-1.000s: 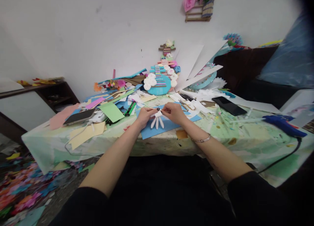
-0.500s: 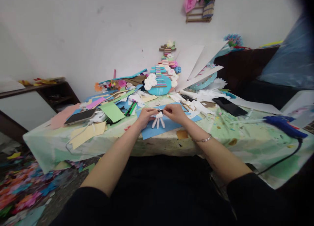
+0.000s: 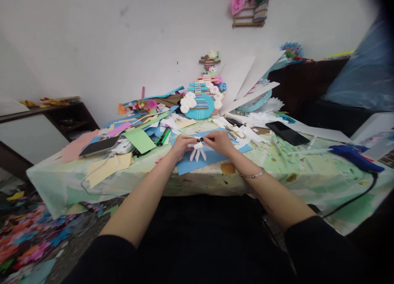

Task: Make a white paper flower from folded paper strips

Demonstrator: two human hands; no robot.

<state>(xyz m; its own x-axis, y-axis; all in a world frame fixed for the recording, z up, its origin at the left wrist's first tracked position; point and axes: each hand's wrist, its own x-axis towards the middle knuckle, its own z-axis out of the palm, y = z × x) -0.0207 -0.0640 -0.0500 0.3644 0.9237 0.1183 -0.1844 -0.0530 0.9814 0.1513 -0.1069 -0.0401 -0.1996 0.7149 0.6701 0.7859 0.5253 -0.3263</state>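
Here, left hand (image 3: pixel 181 145) and right hand (image 3: pixel 219 140) both pinching a small white paper piece (image 3: pixel 198 152), over blue paper (image 3: pixel 197 161), cluttered table (image 3: pixel 289 173).

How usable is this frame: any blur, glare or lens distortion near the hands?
Head view: soft, even light, no glare. Head view: the left hand, right hand and the white paper piece they pinch are small but fairly sharp. Head view: the wide lens bows the table edge, smears the floor and darkens the top right corner.

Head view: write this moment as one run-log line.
left hand: pinches white paper piece | right hand: pinches its top | underneath: blue sheet | far right: blue glue gun
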